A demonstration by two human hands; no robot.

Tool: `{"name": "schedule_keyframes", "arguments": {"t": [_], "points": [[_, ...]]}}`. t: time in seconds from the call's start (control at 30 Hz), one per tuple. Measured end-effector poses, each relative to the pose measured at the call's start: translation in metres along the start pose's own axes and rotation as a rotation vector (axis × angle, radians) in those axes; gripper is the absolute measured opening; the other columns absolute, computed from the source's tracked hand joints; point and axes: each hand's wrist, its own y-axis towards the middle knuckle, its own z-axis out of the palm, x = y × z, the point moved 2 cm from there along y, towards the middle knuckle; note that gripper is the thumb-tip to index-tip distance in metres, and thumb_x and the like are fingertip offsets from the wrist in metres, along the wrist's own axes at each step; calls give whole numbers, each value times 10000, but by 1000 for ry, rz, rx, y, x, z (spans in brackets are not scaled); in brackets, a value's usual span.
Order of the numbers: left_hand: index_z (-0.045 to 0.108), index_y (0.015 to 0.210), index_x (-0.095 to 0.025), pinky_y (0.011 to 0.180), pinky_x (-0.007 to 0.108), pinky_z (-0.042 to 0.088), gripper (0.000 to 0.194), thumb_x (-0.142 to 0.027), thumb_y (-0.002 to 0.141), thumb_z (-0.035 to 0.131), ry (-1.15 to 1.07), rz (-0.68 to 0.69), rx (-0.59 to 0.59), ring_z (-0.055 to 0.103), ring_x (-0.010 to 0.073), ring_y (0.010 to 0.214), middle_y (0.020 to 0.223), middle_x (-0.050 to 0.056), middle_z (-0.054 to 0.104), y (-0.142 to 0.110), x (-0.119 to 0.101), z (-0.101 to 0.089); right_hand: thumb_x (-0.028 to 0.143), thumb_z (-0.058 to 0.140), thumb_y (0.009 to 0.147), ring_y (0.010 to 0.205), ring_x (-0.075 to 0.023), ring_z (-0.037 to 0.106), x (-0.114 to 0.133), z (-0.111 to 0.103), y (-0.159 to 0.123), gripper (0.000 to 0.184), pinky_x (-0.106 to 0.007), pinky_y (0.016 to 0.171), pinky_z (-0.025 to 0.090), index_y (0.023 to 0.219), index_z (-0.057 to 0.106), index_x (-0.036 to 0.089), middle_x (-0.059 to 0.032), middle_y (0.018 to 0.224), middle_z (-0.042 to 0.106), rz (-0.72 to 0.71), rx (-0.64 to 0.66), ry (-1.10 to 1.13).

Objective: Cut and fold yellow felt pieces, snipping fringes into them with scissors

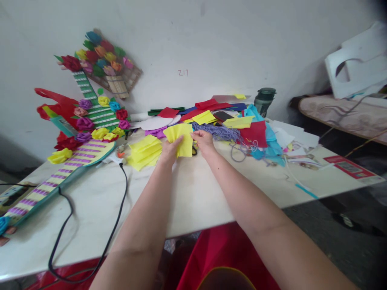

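Between my two hands, just above the table, is a yellow fabric piece (pixel 183 146). My left hand (pixel 171 150) grips its left side, with the thumb lying over the front. At the upper right edge my right hand (pixel 203 141) pinches it between thumb and fingers. A pile of yellow fabric pieces (pixel 144 153) lies on the table to the left of my left hand. Beyond my right hand is a tangle of purple yarn (pixel 222 133). A small dark loop, perhaps a scissors handle (pixel 194 151), shows partly beneath the yellow piece.
A black cable (pixel 121 209) loops over the table's (pixel 193 201) left side. Striped boards with fabric flowers (pixel 96 112) stand at left. Red fabric (pixel 254 135), blue fabric (pixel 273 141), a phone (pixel 222 116) and a dark bottle (pixel 265 101) lie or stand toward the back and right.
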Motion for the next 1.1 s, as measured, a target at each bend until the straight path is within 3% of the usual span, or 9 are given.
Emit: {"name": "schedule_keyframes", "arguments": {"t": [0.2,0.5,1.1], "points": [[674,860,-115,876,383,524,295,-257,624,781,3,-6,-48,657,277,948,882,129,712,2,-1,-3,320,690,600,524,-93,518,0,-2,1,188,-182,408,321,628,580,170,33,549,566,36,-35,60],[675,879,-127,841,396,541,377,-276,561,813,7,-14,-16,656,293,946,926,127,708,3,0,-3,251,650,632,503,-90,531,-5,0,4,121,-219,499,435,637,554,178,40,551,568,122,41,140],[646,774,-129,859,390,534,261,-374,710,710,63,-33,-159,660,265,937,845,134,712,4,-5,-8,266,611,633,625,-144,567,-15,-9,21,105,-279,603,480,669,563,180,18,625,574,-103,-164,-71]]}}
